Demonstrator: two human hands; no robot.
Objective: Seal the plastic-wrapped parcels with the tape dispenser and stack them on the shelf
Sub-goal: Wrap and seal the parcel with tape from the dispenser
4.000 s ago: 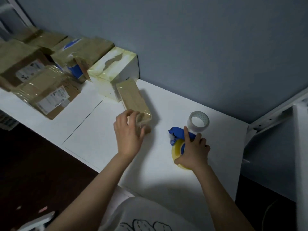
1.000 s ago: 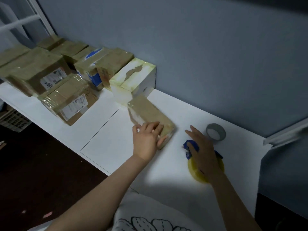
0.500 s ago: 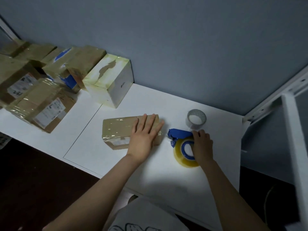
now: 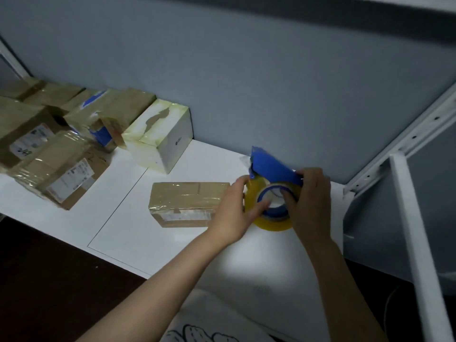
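Half a second ago the left hand [image 4: 230, 213] lay flat on the parcel [image 4: 187, 202] and the tape dispenser [image 4: 272, 191] rested on the surface [image 4: 153, 238]; now the parcel lies free and both hands have lifted the dispenser a little above the surface, just beside the right end of the parcel. The left hand is closed on the yellow roll, with the thumb at the blue core, and the right hand [image 4: 309, 203] is clamped on the blue body, one finger going into the core. I judge that the person is looking for the loose end of the tape, so the sealing of this parcel has not yet begun. The parcel lies flat near the middle of the surface, its long side about parallel to the front edge, and its clear wrapping shines on top. Other parcels [image 4: 56, 149] are gathered at the left end of the surface against the wall, with a white box [image 4: 160, 137] beside them. The grey tape roll seen before is now hidden behind the hands and dispenser. The picture is dim, so I cannot see the free end of the tape or the cutter, and the labels cannot be read. The white shelf frame [image 4: 409, 218] is cut off at the right edge.
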